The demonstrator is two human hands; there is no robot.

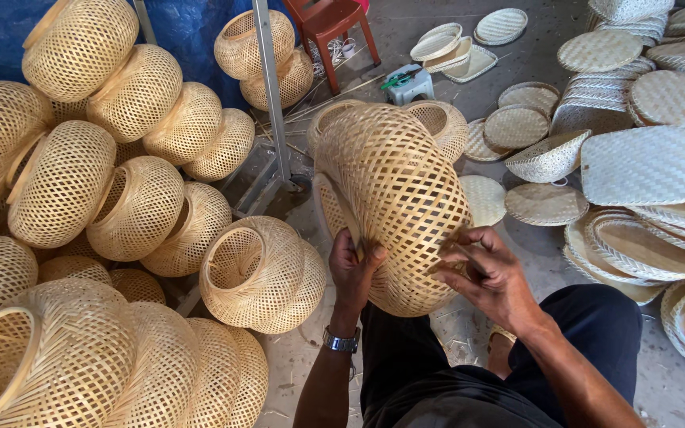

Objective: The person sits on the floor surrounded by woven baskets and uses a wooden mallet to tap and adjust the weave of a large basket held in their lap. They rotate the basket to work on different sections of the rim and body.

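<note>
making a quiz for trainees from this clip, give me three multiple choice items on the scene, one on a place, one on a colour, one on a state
1. Where do the flat woven trays lie?
A. right of the person
B. on the chair
C. on the person's lap

2. What colour is the chair?
A. green
B. red
C. white

3. How is the woven bamboo shade held?
A. left hand alone
B. lying untouched
C. both hands on it

Answers:
1 A, the trays spread over the floor on the right.
2 B, its seat and legs are red.
3 C, the left hand grips its lower edge and the right hand has its fingers on the weave.
</note>
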